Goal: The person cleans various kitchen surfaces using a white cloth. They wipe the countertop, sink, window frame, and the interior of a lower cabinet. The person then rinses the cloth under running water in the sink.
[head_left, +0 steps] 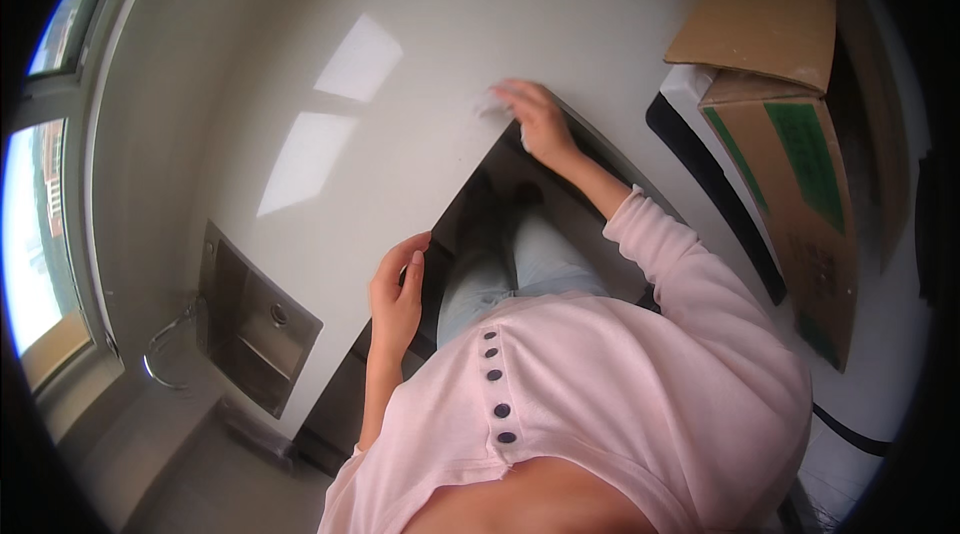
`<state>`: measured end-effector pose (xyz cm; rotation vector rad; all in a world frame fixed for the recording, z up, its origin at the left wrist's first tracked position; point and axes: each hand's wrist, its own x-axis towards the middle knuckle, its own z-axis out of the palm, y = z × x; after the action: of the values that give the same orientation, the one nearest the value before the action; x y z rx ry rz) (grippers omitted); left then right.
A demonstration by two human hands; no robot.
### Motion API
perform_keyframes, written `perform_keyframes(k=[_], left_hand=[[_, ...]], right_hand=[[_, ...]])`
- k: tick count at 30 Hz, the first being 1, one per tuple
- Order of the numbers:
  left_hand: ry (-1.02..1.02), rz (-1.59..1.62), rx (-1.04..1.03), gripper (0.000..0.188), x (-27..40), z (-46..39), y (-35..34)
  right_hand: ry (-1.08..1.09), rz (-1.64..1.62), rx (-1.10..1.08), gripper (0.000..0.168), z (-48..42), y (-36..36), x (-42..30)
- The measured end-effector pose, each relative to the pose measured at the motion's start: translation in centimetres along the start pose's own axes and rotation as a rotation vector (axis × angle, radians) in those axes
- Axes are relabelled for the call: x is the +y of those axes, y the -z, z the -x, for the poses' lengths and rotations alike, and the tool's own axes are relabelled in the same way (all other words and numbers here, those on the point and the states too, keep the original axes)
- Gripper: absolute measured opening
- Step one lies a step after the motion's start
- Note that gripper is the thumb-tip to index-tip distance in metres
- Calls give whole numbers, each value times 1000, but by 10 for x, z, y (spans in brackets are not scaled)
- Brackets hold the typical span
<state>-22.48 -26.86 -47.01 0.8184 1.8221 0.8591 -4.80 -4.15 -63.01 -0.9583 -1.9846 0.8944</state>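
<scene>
My right hand [536, 121] is over the front edge of a pale, glossy countertop [420, 98], near its inner corner. Something thin and white, a tissue or cloth [493, 104], shows blurred under its fingertips and again beside the palm. Lower and to the left, my left hand [397, 282] is at the counter's front edge, thumb and fingers slightly apart, with nothing seen in it. Whether it touches the edge is not clear. Window light reflects on the counter between the sink and my right hand.
A steel sink [259, 316] with a curved faucet [161, 354] lies at the left, below a window [45, 234]. At the right stands an open cardboard box [795, 196] beside a white and black object [712, 174]. Dark cabinet fronts [345, 391] are under the counter.
</scene>
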Motion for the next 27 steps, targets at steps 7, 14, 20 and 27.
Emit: perform_keyframes(k=[7, 14, 20, 27], left_hand=[[104, 119, 197, 24, -36, 54, -29], [188, 230, 312, 25, -55, 103, -60], [221, 261, 353, 26, -60, 123, -58], [239, 303, 360, 25, -101, 132, -53]], right_hand=[[-49, 734, 210, 48, -95, -41, 107], [727, -40, -843, 48, 86, -126, -36], [936, 81, -1023, 23, 114, -73, -49], [262, 349, 20, 46, -101, -82, 45]])
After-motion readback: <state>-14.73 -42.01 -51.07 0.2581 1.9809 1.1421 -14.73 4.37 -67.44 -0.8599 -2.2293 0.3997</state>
